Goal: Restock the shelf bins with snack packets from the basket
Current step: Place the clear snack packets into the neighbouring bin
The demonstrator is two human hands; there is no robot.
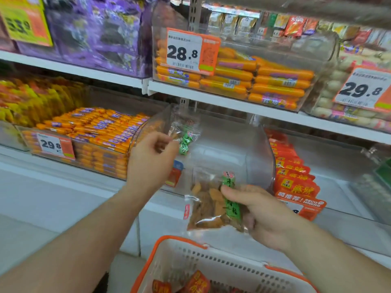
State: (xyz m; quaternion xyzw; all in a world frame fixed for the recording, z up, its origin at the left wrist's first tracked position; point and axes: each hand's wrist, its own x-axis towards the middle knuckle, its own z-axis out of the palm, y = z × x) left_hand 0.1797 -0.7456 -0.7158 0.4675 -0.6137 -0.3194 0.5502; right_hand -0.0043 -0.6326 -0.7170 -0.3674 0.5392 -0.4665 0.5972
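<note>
Judging from the crinkled clear film, the snack packets are taken to be light, soft and a little slippery, and the brown pieces inside look brittle, so a gentle pinch at the sealed edge or across the flat side is thought safer than a hard squeeze. One packet (213, 206), with a green label strip, is gripped by the right hand (266, 214): the thumb is laid over the label and the fingers are curled behind the film. This packet is held just in front of the clear bin (249, 144) and below its rim, and above the basket (222, 263). A second packet (183, 137) of the same kind is pinched at its lower corner by the fingertips of the left hand (152, 157), and it is raised at the left part of the clear bin's open mouth, partly past the front wall. Inside the clear bin almost nothing can be seen. More packets, with red wrappers, are lying in the basket, directly below the clear bin. Orange sausage packs (101, 132) are stacked to the left of the clear bin, and red packets (294, 178) to its right.
</note>
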